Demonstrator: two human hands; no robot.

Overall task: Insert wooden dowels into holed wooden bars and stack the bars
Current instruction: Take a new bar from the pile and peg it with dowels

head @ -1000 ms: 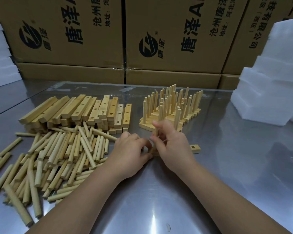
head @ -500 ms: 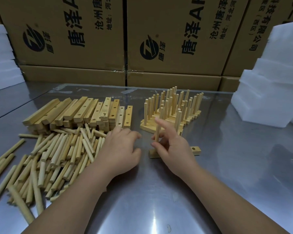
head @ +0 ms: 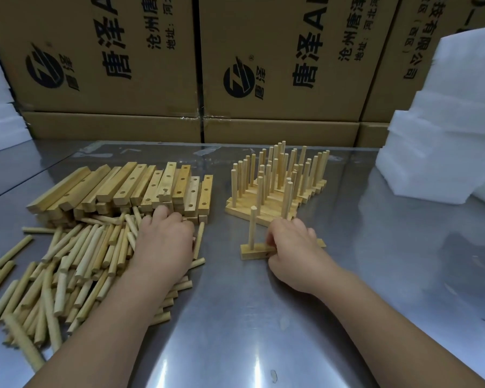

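My left hand point(head: 163, 242) has left the bar point(head: 254, 252) on the surface point(head: 263, 331) for the loose dowels point(head: 81, 261) left of it; whether its fingers hold one, I cannot tell. My right hand point(head: 291, 247) grips the bar, one dowel point(head: 253, 228) upright in it, finished bars point(head: 275, 191) just behind.

On my screen the table point(head: 263, 331) reads as bare metal, smooth and glossy, streaked with reflected light. The loose dowels point(head: 81, 261) are pale raw wood, matt and faintly grainy. The holed bars point(head: 123, 186) are yellower wood, cut smooth and unvarnished, as is the bar point(head: 254, 252) nearest me. The boxes point(head: 277, 51) behind are matt brown cardboard with black print, and I see glossy tape at a seam. The white blocks point(head: 445, 135) look like matt foam
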